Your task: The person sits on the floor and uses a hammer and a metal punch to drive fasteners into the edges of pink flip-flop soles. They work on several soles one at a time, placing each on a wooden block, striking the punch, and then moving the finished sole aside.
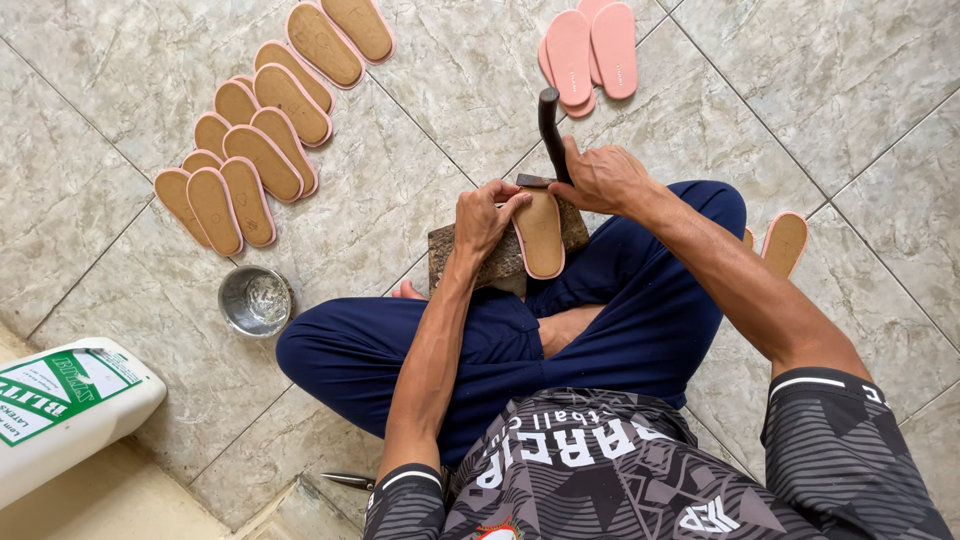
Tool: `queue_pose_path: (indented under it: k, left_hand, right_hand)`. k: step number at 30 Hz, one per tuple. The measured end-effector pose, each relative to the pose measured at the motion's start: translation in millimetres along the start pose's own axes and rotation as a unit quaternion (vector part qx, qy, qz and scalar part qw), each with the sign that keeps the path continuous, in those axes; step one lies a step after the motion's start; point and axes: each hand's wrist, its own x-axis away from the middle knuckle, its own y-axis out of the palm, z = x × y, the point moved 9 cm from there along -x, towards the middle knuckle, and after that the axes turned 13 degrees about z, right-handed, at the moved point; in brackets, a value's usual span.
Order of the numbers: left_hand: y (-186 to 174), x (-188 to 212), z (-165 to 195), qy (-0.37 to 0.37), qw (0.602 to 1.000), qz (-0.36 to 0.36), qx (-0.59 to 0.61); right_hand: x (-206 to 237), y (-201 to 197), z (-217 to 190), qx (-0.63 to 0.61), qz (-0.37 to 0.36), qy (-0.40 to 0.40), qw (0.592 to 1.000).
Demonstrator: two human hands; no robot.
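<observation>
I sit cross-legged on a tiled floor with a stone block (500, 262) in front of my legs. A tan sandal sole with a pink edge (540, 235) lies on the block. My left hand (483, 217) presses on the sole's left side, holding it down. My right hand (603, 178) grips a dark-handled hammer (549, 125); its handle points away from me and its head rests at the sole's far end.
Several tan soles (250, 150) lie in overlapping rows at the far left. Pink soles (590, 50) lie at the far middle, another tan one (783, 243) by my right knee. A small metal bowl (255, 299), a white jug (60, 410) and a metal tool tip (350, 480) sit near left.
</observation>
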Motion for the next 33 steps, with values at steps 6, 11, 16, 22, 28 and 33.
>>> queue_pose_path:
  k: [6, 11, 16, 22, 28, 33]
  left_hand:
    - [0, -2, -1, -0.008, 1.0, -0.021, 0.006]
    - [2, -8, 13, 0.024, 0.997, -0.066, 0.01]
    - [-2, -3, 16, 0.013, 0.998, -0.066, 0.018]
    - [1, 1, 15, 0.001, 0.999, -0.045, 0.014]
    - [-1, 1, 12, -0.011, 1.0, -0.024, 0.017]
    - [-1, 0, 9, -0.004, 0.999, -0.023, 0.023]
  right_hand:
    - [-2, 1, 3, 0.0, 0.018, -0.033, 0.999]
    - [4, -4, 2, 0.006, 0.02, -0.035, 0.999]
    - [19, -12, 8, -0.051, 0.079, 0.059, 0.994]
    - [19, -7, 7, -0.054, 0.036, 0.095, 0.993]
    - [14, -10, -3, -0.024, 0.022, 0.075, 0.997]
    - [10, -4, 2, -0.002, -0.005, 0.056, 0.998]
